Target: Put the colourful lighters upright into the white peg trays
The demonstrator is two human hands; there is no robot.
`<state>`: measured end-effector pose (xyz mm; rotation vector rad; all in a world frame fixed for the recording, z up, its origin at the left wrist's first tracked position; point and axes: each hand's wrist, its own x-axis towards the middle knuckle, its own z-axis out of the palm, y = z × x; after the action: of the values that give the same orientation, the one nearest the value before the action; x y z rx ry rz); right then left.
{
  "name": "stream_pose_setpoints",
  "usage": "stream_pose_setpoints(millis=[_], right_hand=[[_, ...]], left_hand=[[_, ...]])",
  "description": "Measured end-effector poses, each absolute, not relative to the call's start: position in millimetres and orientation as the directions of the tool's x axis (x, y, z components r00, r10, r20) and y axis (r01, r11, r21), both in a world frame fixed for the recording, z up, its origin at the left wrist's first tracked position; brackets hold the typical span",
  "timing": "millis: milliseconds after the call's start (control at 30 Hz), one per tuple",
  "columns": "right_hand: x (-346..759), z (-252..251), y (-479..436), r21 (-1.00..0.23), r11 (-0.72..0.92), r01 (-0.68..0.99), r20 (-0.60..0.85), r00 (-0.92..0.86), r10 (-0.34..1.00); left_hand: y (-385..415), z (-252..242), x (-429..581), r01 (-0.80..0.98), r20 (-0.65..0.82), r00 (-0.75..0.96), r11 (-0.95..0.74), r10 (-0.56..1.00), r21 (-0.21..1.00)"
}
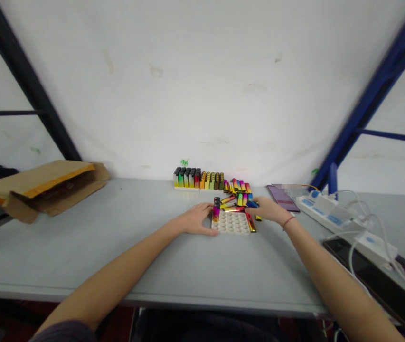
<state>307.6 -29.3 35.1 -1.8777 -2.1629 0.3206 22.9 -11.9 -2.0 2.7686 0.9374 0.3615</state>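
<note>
A left hand (198, 219), spread wide, touches the left side of a white tray (234, 223) on the table (184, 266); the right hand (267, 209), grip impossible to tell, meets loose lighters (233, 209) beyond.

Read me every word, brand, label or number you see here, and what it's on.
I can't read any text.
Power strip: blue patches, too small to read.
Purple screen: partly pixelated, nothing legible.
Green scrawl on the wall: no clear letters.
Lighters: no legible print.
</note>
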Motion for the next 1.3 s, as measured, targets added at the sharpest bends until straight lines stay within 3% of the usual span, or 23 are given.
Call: stream_pose_setpoints(millis=[100, 200, 300, 367, 433, 533, 600, 700, 833, 1100, 1300], right_hand=[[307.9, 35.1, -36.3, -0.241, 0.183, 0.953, -0.096, -0.211, 0.973], [312.6, 30.3, -31.7, -0.152, 0.173, 0.973, -0.031, -0.18, 0.983], [316.1, 24.9, -25.5, -0.157, 0.132, 0.979, 0.05, -0.125, 0.991], [313.8, 23.2, -24.2, -0.266, 0.147, 0.953, 0.136, -0.113, 0.984], [305.8, 23.2, -25.6, -0.478, 0.247, 0.843, 0.25, -0.139, 0.958], [284.8, 24.0, -32.0, -0.788, 0.395, 0.472, 0.349, -0.187, 0.918], [269.5, 24.1, -37.2, -0.902, 0.37, 0.223, 0.33, -0.197, 0.923], [253.7, 23.4, -42.7, -0.983, 0.171, -0.065, 0.178, -0.14, 0.974], [249.1, 23.9, -44.7, -0.96, -0.045, -0.277, -0.032, -0.053, 0.998], [248.4, 22.7, -43.2, -0.879, 0.021, -0.476, -0.071, 0.175, 0.982], [244.7, 6.8, -39.1, -0.871, 0.068, -0.486, -0.011, 0.157, 0.988]], left_hand=[[-12.5, -0.8, 23.0, 0.571, 0.152, 0.771, -0.778, 0.618, 0.263], [-13.2, 0.9, 23.0, 0.577, 0.144, 0.77, -0.775, 0.621, 0.258], [-12.9, 1.2, 22.8, 0.587, 0.128, 0.769, -0.77, 0.627, 0.25], [-11.8, 0.1, 22.3, 0.585, 0.128, 0.771, -0.774, 0.623, 0.243], [-10.3, -1.7, 21.8, 0.576, 0.143, 0.775, -0.781, 0.616, 0.244], [-8.9, -3.6, 21.6, 0.562, 0.158, 0.778, -0.787, 0.607, 0.257], [-9.0, -3.6, 21.8, 0.562, 0.157, 0.776, -0.783, 0.61, 0.265], [-10.2, -2.6, 22.2, 0.571, 0.146, 0.774, -0.778, 0.616, 0.262], [-10.7, -1.6, 22.8, 0.57, 0.133, 0.778, -0.779, 0.614, 0.261], [0.7, 4.4, 10.1, 0.535, 0.089, 0.814, -0.799, 0.574, 0.274], [8.0, 5.4, -2.1, 0.608, 0.05, 0.771, -0.758, 0.634, 0.239]])
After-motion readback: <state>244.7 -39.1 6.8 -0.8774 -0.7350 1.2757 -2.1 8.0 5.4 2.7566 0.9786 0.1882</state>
